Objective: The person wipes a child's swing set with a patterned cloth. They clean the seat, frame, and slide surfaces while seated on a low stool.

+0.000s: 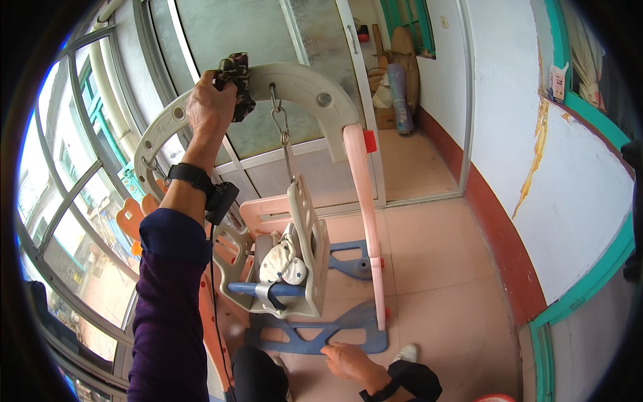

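My left hand (212, 103) grips a dark camouflage cloth (238, 85), pressed against the top of the curved grey plastic beam (301, 83) of a child's swing frame. A device is strapped to my left wrist. Under the beam, the grey plastic swing seat (307, 251) hangs from a metal hook and carabiner (279, 118). A star-patterned white cloth (277, 261) lies in the seat, behind a blue bar (241, 288). Low in the view, my right hand (350, 363) is over the edge of the blue base (311, 339), fingers bent; whether it holds anything is unclear.
A pink support post (365, 201) stands right of the seat. Sliding glass doors (241, 30) are behind the frame and windows (75, 176) on the left. A rolled mat (399, 98) leans beyond the doorway. On the right is a white wall (502, 125) with a teal door frame (545, 352).
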`<action>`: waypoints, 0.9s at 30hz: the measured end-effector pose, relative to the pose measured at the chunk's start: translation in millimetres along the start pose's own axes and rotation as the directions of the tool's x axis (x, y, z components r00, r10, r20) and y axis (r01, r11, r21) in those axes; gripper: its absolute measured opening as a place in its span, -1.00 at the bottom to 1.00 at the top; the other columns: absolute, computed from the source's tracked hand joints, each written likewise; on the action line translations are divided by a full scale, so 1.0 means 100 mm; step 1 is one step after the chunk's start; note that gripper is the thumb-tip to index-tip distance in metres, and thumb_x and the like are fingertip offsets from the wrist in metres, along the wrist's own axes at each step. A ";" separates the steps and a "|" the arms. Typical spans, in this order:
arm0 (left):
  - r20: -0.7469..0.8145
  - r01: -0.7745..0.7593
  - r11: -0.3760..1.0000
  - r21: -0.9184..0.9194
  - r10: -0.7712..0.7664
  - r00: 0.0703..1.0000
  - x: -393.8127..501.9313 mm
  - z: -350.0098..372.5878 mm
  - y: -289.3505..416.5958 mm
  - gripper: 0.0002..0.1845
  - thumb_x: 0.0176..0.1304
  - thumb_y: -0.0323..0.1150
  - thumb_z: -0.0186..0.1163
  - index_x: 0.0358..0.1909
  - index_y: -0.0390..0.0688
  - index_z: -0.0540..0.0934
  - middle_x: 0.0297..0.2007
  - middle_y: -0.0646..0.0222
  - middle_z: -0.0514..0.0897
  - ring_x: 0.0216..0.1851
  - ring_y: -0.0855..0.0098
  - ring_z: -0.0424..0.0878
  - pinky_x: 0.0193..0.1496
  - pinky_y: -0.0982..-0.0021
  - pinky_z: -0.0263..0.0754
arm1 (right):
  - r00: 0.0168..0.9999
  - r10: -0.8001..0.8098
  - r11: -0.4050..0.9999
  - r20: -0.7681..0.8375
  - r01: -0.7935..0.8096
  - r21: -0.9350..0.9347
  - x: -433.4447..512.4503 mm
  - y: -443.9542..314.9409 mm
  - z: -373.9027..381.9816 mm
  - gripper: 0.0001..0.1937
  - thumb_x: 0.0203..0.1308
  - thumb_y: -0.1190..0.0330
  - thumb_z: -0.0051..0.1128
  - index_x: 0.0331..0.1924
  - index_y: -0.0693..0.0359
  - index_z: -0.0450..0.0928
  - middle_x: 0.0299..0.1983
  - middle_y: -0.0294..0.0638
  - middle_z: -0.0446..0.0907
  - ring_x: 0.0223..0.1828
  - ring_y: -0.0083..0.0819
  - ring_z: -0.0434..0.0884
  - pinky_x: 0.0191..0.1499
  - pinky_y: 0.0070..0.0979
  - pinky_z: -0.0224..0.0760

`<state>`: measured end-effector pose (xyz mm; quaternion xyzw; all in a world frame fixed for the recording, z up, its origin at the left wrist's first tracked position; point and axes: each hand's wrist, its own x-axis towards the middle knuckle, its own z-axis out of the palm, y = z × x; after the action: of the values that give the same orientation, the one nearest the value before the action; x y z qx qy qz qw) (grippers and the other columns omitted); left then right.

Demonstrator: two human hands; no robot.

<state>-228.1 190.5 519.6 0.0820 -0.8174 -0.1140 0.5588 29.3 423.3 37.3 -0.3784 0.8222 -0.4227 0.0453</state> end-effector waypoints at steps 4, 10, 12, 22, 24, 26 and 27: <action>-0.013 -0.093 0.994 -0.054 0.093 0.996 -0.11 0.14 0.14 -0.50 0.28 -0.07 0.36 0.18 -0.10 0.70 -0.06 0.01 0.81 0.00 -0.05 0.79 0.10 0.05 0.65 | 1.000 -0.008 0.999 0.019 0.009 -0.032 0.02 0.00 0.05 -0.85 0.29 0.42 0.11 -0.16 0.25 0.66 -0.23 0.03 0.72 -0.18 0.10 0.74 -0.13 -0.02 0.63; 0.038 -0.388 0.893 -0.230 0.406 0.913 -0.64 0.52 0.68 -0.53 0.26 -0.24 0.39 0.20 -0.08 0.62 -0.03 0.04 0.75 -0.03 -0.10 0.75 0.02 -0.01 0.65 | 0.999 -0.023 0.999 0.032 0.024 -0.034 0.04 0.03 0.03 -0.87 0.28 0.45 0.10 -0.20 0.27 0.65 -0.28 0.05 0.71 -0.21 0.11 0.73 -0.14 -0.01 0.62; 0.066 -0.416 0.854 -0.313 0.456 0.887 -0.84 0.60 0.82 -0.53 0.27 -0.24 0.39 0.20 -0.11 0.64 -0.05 0.04 0.75 0.00 -0.09 0.73 0.06 0.03 0.63 | 0.999 -0.022 0.998 0.038 0.024 -0.061 0.05 0.06 0.02 -0.88 0.28 0.47 0.09 -0.22 0.28 0.65 -0.30 0.06 0.71 -0.22 0.11 0.73 -0.16 -0.02 0.61; 0.307 -0.321 0.775 -0.545 0.541 0.783 -1.14 0.72 0.93 -0.60 0.31 -0.25 0.38 0.17 -0.08 0.71 -0.04 0.05 0.75 -0.01 -0.09 0.73 0.08 0.07 0.62 | 0.999 0.044 0.999 0.023 -0.043 -0.020 0.09 0.14 0.03 -0.85 0.27 0.48 0.12 -0.14 0.32 0.64 -0.24 0.08 0.72 -0.17 0.13 0.72 -0.13 -0.01 0.60; 0.243 -0.414 0.755 -0.509 0.588 0.772 -1.21 0.71 0.93 -0.60 0.29 -0.30 0.39 0.17 -0.10 0.71 -0.09 0.08 0.73 -0.09 -0.03 0.74 0.02 0.11 0.63 | 0.998 0.059 0.998 0.018 -0.058 -0.021 0.09 0.14 0.03 -0.87 0.27 0.48 0.12 -0.17 0.30 0.64 -0.26 0.07 0.71 -0.18 0.12 0.72 -0.15 -0.02 0.61; 0.164 -0.505 0.734 -0.453 0.626 0.762 -1.31 0.68 0.93 -0.57 0.25 -0.38 0.40 0.18 -0.14 0.71 -0.17 0.12 0.71 -0.20 0.09 0.74 -0.08 0.21 0.63 | 0.998 0.058 0.998 0.017 -0.058 -0.023 0.10 0.13 0.01 -0.90 0.26 0.48 0.13 -0.21 0.29 0.63 -0.28 0.05 0.69 -0.21 0.11 0.72 -0.16 -0.02 0.60; 0.128 -0.543 0.728 -0.418 0.639 0.758 -1.40 0.67 0.95 -0.56 0.22 -0.39 0.41 0.17 -0.11 0.71 -0.19 0.15 0.69 -0.21 0.08 0.74 -0.10 0.20 0.63 | 0.998 0.062 0.997 0.024 -0.061 -0.039 0.10 0.12 0.01 -0.92 0.26 0.48 0.13 -0.23 0.28 0.62 -0.30 0.04 0.68 -0.22 0.11 0.72 -0.17 -0.03 0.60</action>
<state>-240.1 324.5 397.1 -0.3034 -0.8319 -0.0843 0.4570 15.5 420.9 30.4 -0.3591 0.8407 -0.4006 0.0613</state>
